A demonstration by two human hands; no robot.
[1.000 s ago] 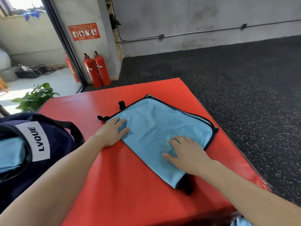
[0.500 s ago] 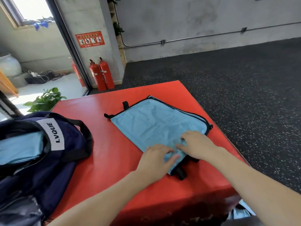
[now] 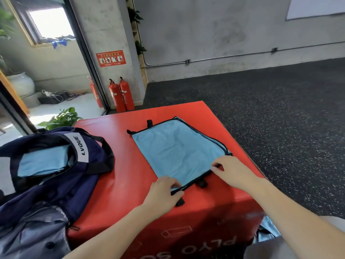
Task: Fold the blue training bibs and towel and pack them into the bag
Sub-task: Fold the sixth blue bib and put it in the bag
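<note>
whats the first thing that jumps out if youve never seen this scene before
The bright red plyo box fills the middle, with a light blue bib lying flat on top. The left hand and right hand pinch its near edge. At the left a navy bag marked LVQUE sits open with blue cloth inside.

Two bare arms reach in from the bottom of the picture. No sleeves show on them, all the way from the wrists up to the edge. The left grip has no glove, no ring and no watch. The right grip is bare too, with nothing on its wrist. Both arms look long and smooth.
</note>
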